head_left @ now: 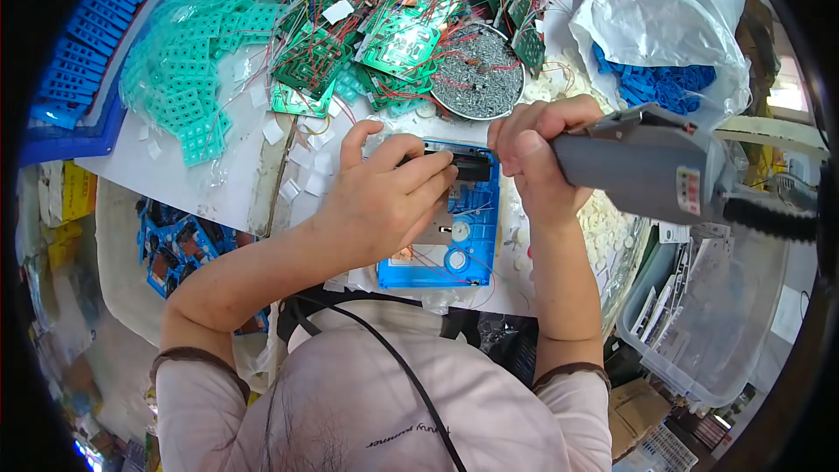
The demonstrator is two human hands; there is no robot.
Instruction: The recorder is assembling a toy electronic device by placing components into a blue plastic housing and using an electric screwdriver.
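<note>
A blue plastic housing [486, 253] lies on the worktop in front of me, with thin wires, a round white piece and a metal plate inside it. My left hand [384, 197] reaches over its left side. Its fingers are closed around a black part [473, 166] at the housing's far end; the thumb is mostly hidden. My right hand [549, 144] grips a grey electric screwdriver [625, 166] just right of the housing. The tool lies almost level, its black cable running off to the right. Its tip is hidden behind my fingers.
A round dish of small screws [479, 74] stands beyond the housing. Green circuit boards [398, 44] with tangled wires pile up behind, green keypad sheets [188, 79] at left. A white bag [664, 26] holds blue parts. Small white pieces [603, 232] lie at right; a bin of blue assemblies [188, 245] sits lower left.
</note>
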